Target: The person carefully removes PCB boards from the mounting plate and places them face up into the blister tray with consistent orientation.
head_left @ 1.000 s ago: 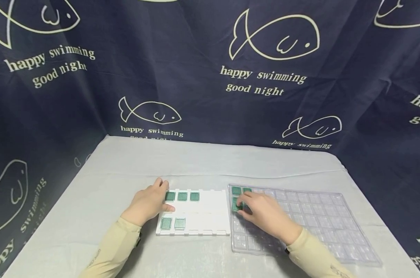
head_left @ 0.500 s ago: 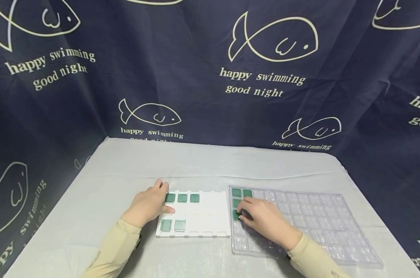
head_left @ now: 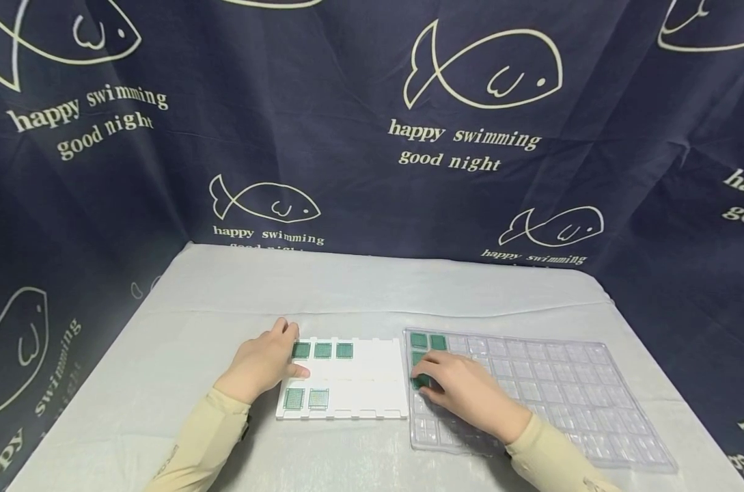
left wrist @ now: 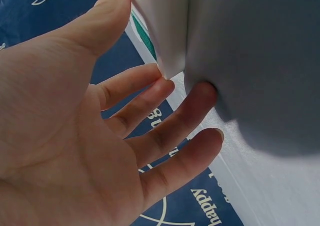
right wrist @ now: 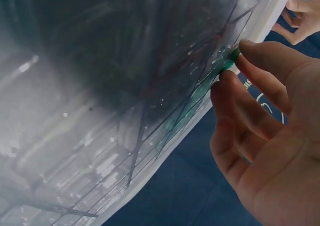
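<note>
Behind everything, dark blue cloth (head_left: pixel 347 150) with fish outlines and the words "happy swimming good night"; in front of it, pale table (head_left: pixel 347 280) with a few creases, two trays placed close side by side, probably for a short reach between both.

From the head view: on the left, white tray (head_left: pixel 372 376) with five green pieces (head_left: pixel 344 350), three in the far row and two in the near row, all toward the left end; on the right, clear tray (head_left: pixel 568 383) with many small compartments, more green pieces at its far left corner; left hand (head_left: pixel 264 359) at the left edge of the white tray, thumb over the top, seemingly for preventing any sliding; right hand (head_left: pixel 473 393) above the left columns of the clear tray, fingertips bent downward.

From the left wrist view: fingers spread wide and only lightly bent, thumb well apart, some tips at the white tray's edge; cannot tell the firmness of the pressing.

From the right wrist view: thumb and forefinger narrow together, pinching held piece (right wrist: pixel 230 58), presumably by the edges because of its flat shape; cannot tell whether lifted free or partly inside its compartment.
</note>
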{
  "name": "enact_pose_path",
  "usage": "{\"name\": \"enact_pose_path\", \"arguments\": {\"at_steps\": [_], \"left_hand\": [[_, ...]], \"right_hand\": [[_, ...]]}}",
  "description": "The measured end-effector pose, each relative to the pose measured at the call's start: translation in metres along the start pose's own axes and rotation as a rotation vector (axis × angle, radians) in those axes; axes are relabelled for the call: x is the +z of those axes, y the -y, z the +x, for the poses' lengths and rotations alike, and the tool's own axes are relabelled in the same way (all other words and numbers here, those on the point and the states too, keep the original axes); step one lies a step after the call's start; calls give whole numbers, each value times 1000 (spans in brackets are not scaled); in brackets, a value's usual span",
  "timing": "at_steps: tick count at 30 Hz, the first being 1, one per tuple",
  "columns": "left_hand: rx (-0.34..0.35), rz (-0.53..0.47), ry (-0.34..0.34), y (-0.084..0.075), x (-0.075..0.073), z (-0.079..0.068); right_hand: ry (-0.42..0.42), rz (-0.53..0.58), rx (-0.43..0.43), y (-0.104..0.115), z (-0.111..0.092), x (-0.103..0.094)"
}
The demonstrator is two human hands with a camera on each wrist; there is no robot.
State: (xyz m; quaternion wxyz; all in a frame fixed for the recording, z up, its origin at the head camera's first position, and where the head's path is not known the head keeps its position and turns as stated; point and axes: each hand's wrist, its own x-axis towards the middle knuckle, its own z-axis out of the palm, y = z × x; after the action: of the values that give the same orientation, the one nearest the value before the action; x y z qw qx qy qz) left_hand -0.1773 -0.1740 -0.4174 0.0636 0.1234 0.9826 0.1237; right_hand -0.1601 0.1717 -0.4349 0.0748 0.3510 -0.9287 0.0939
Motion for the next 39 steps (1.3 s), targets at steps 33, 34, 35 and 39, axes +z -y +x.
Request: {"name": "enact_pose_path", "arguments": {"at_steps": [33,34,35,39], "left_hand": [[6,7,2,0,0,-1],[5,7,3,0,0,-1],[4,6,4,0,0,-1],[2,8,6,1,0,-1]], "right_hand": [[55,39,9,0,0,-5],[53,38,10,0,0,-5],[50,35,12,1,1,-5],[25,15,12,1,2,-5]]}}
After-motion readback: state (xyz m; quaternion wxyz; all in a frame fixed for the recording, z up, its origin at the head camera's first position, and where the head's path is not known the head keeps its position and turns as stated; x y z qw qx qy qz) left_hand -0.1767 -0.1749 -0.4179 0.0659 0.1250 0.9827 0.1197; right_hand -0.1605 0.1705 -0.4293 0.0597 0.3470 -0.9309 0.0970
